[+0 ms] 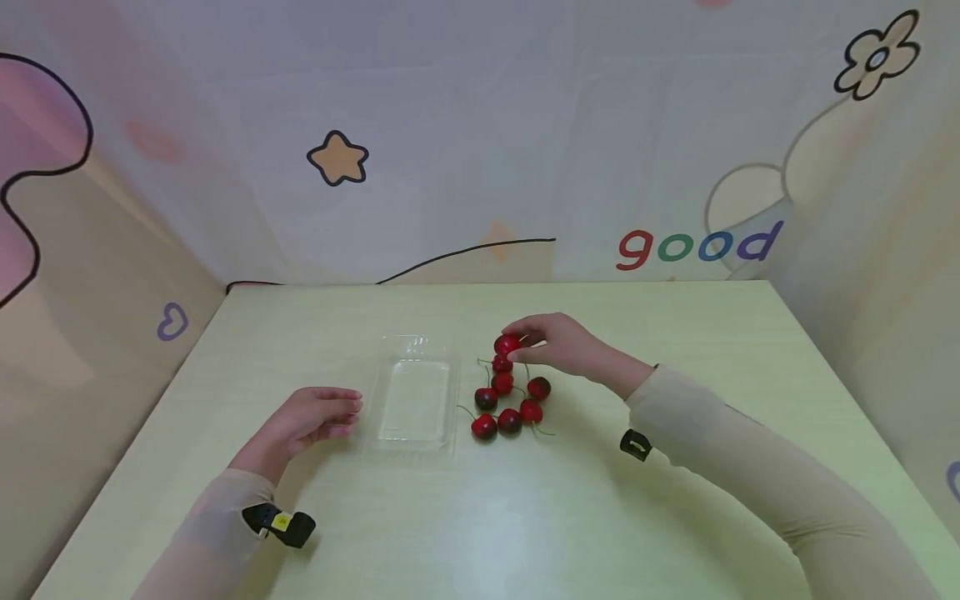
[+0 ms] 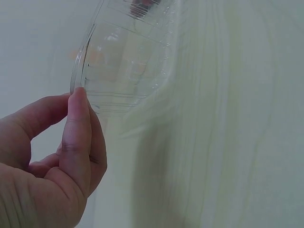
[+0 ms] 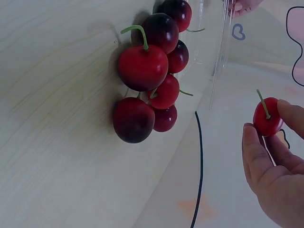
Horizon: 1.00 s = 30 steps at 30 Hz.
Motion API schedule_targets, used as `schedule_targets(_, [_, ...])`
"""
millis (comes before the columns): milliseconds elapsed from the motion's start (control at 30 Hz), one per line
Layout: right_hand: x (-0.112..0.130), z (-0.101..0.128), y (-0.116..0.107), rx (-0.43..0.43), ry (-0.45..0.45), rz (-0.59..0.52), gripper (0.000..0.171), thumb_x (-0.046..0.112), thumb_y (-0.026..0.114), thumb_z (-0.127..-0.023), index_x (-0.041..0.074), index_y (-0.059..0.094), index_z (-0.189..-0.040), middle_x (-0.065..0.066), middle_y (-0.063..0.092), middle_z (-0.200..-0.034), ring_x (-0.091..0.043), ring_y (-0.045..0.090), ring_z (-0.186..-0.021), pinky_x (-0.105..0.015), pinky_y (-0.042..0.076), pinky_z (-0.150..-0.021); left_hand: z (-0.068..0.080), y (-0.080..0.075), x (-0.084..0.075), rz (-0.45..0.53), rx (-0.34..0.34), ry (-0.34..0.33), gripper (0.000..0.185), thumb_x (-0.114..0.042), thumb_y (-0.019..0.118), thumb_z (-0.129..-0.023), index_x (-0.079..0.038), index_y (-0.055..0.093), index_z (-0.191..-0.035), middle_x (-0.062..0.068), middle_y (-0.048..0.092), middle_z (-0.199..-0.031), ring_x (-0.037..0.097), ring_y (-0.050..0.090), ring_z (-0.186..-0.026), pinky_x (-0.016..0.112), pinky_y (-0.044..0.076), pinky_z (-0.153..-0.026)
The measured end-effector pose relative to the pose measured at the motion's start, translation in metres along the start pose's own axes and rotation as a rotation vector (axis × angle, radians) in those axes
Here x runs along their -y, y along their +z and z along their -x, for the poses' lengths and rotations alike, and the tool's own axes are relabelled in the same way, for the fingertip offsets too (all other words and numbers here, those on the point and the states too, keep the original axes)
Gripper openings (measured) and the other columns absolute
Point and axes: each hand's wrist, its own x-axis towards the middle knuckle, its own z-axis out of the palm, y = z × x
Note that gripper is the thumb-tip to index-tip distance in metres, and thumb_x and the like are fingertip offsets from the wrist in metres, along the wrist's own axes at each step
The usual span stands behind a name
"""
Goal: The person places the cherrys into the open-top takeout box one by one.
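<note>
My left hand (image 1: 318, 417) pinches the near-left rim of a clear plastic container (image 2: 118, 57) between thumb and fingers. The container (image 1: 456, 392) lies on the table with its inside bare. A red cherry (image 3: 267, 116) with a green stem is held between the thumb and fingertips of my right hand (image 3: 278, 166), raised off the table in the right wrist view. Below that hand, several dark red cherries (image 1: 510, 422) lie in a loose cluster right of the container, some with stems. In the left wrist view, cherries (image 2: 141, 7) show blurred through the plastic.
The pale wooden table (image 1: 495, 533) ends at a printed cloth backdrop (image 1: 480, 125), and similar cloth stands at both sides. Each sleeve carries a black wrist device, one on the left (image 1: 281, 523) and one on the right (image 1: 636, 445).
</note>
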Motion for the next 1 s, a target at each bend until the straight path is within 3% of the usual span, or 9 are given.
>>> schedule_targets(367, [0.011,-0.011,0.004,0.017,0.000,-0.071,0.046,0.016,0.065,-0.099,0.006,0.058,-0.143,-0.016,0.068,-0.133,-0.031,0.063,-0.124,-0.047,0.052,-0.110,-0.001,0.001,-0.001,-0.020,-0.004,-0.017,0.042,-0.010,0.063,-0.101,0.011,0.053,-0.136,-0.002,0.070,-0.088,0.007,0.067,-0.075,0.019,0.061,-0.068])
schedule_targets(633, [0.021,-0.019,0.003,0.041,-0.040,-0.077,0.045,0.016,0.066,-0.099,0.004,0.059,-0.141,-0.016,0.068,-0.133,-0.030,0.064,-0.121,-0.043,0.055,-0.106,-0.003,0.002,-0.001,-0.005,0.016,0.002,0.041,-0.008,0.062,-0.101,0.013,0.052,-0.135,-0.003,0.069,-0.085,0.006,0.066,-0.073,0.018,0.061,-0.067])
schedule_targets(1000, [0.042,-0.042,0.011,0.078,-0.011,-0.079,0.044,0.020,0.068,-0.099,0.008,0.061,-0.141,-0.013,0.068,-0.135,-0.028,0.064,-0.125,-0.040,0.056,-0.107,0.001,0.001,-0.002,-0.015,0.025,0.005,0.042,-0.009,0.062,-0.101,0.013,0.052,-0.135,-0.003,0.071,-0.085,0.006,0.066,-0.073,0.018,0.060,-0.067])
